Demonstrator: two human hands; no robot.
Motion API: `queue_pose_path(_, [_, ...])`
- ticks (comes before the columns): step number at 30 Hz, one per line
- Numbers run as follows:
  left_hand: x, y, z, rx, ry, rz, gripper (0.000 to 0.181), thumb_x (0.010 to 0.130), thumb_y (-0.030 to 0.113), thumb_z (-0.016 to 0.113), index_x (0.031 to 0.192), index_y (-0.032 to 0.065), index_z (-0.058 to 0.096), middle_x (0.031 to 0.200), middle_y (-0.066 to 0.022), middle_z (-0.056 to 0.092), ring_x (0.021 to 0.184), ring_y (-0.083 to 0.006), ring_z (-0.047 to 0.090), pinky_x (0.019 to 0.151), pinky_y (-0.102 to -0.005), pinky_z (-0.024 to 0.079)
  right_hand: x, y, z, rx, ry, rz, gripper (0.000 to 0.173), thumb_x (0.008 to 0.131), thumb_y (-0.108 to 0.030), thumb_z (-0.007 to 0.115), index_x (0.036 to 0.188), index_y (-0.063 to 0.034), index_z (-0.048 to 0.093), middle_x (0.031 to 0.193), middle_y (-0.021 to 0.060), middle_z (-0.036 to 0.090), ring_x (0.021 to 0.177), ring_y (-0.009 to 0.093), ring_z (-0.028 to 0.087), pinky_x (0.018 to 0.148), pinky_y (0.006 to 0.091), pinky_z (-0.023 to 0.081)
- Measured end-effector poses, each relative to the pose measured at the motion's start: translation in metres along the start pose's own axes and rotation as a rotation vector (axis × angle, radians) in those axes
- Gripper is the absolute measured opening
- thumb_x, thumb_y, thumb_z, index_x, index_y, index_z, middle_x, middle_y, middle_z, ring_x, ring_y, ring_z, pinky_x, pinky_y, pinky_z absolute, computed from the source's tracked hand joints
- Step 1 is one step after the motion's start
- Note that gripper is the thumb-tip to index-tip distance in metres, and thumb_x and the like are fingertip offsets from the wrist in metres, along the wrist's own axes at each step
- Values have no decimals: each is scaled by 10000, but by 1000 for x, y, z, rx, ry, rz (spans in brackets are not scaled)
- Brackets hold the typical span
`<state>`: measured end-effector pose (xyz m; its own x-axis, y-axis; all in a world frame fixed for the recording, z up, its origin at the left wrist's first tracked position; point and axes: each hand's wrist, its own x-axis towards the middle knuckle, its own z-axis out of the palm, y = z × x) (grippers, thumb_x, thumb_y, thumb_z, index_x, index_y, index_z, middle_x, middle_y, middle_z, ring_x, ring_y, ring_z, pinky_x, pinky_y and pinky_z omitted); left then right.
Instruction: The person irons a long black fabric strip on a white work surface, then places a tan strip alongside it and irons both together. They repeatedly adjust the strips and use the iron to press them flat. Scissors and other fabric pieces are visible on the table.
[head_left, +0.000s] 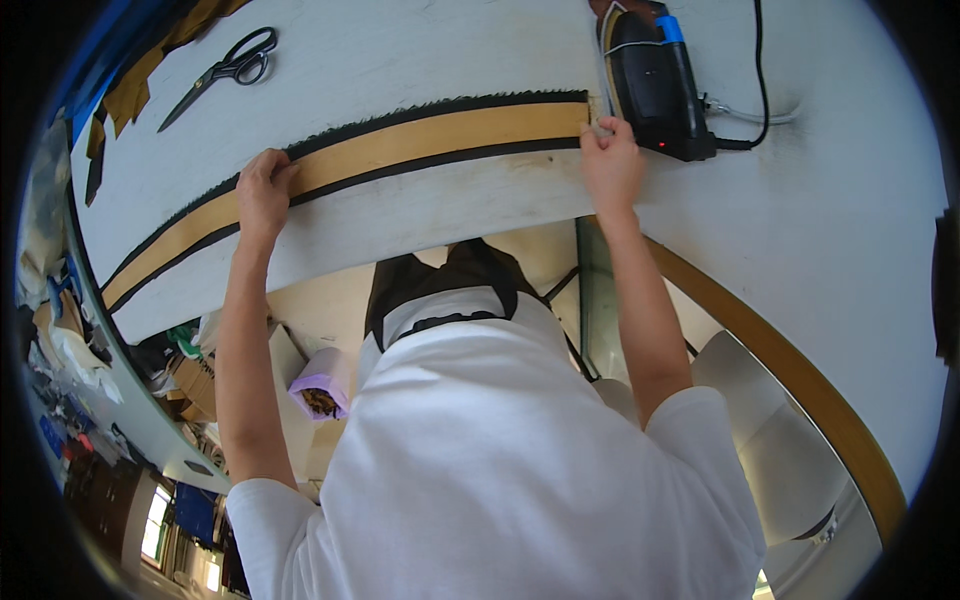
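A long tan strip (442, 139) lies on a black fabric strip (360, 126) along the near part of the white tabletop; the black shows along both long sides, frayed on the far one. My left hand (264, 187) rests on the strips left of their middle, with fingertips and thumb together at the tan surface. At their right end, my right hand (613, 161) has thumb and forefinger at the corner; whether it pinches the layers is unclear. Just beyond it stands a black electric iron (651, 82) with a small red light lit.
Black-handled tailor's shears (225, 71) lie at the far left. Brown fabric scraps (129, 97) line the left edge. A power cord (761, 82) and a hose (750, 116) run from the iron. Below the table stands a purple-lined bin (319, 394) with scraps inside.
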<state>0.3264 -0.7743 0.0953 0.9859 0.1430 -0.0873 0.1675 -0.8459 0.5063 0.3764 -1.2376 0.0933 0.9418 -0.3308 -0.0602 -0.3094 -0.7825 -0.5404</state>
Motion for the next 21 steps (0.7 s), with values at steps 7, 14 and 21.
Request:
queue_pose_path(7, [-1, 2, 2, -25, 21, 26, 106, 889, 54, 732, 930, 8, 647, 872, -156, 662, 846, -363, 623, 787, -435, 495, -7, -9, -5, -97, -43, 77, 270, 943, -321, 700, 985, -56, 731, 848, 168, 759, 841, 395, 732, 764, 507, 553])
queue_pose_path(14, [-4, -1, 2, -47, 27, 49, 106, 882, 57, 736, 939, 12, 660, 894, -151, 667, 867, -366, 624, 803, -439, 497, 3, 8, -4, -32, -16, 4, 227, 956, -277, 671, 929, -58, 725, 851, 182, 748, 838, 415, 720, 767, 515, 553])
queue_pose_path(21, [-4, -2, 5, -73, 0, 29, 116, 870, 47, 743, 954, 9, 672, 914, -151, 679, 866, -363, 643, 794, -432, 509, 5, 6, -4, -126, -32, -19, 216, 961, -269, 662, 950, -60, 718, 839, 180, 746, 828, 407, 725, 750, 516, 554])
